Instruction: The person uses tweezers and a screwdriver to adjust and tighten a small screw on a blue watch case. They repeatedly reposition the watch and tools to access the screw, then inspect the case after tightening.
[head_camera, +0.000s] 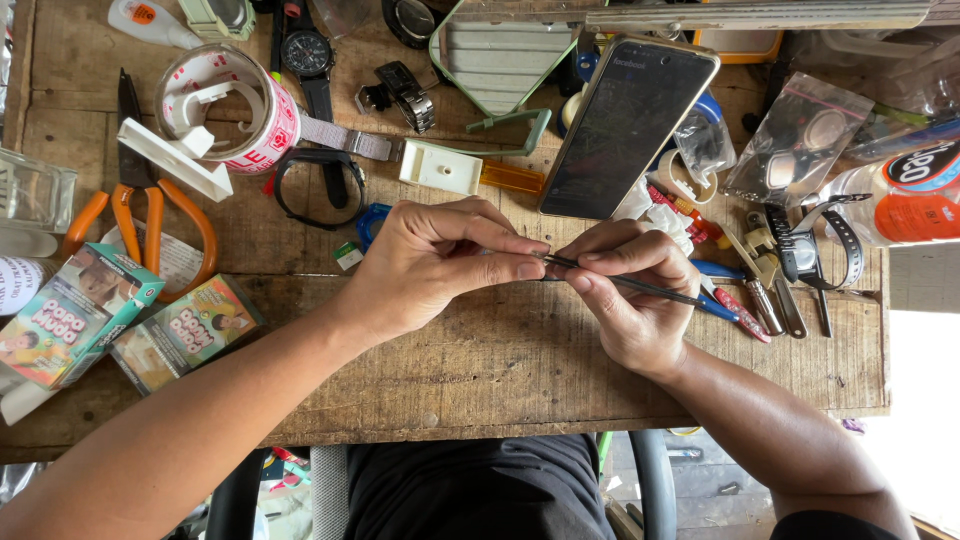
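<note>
My left hand and my right hand meet fingertip to fingertip over the middle of a worn wooden workbench. My right hand pinches a thin dark tool, like tweezers or a fine driver, whose shaft runs out to the right past my fingers. Its tip sits at my left thumb and forefinger, which are pinched together on something too small to make out.
A dark phone leans behind my hands. Orange-handled scissors, a tape roll, a black wristwatch, a watch strap, two small printed boxes, pliers and screwdrivers and bagged parts lie around.
</note>
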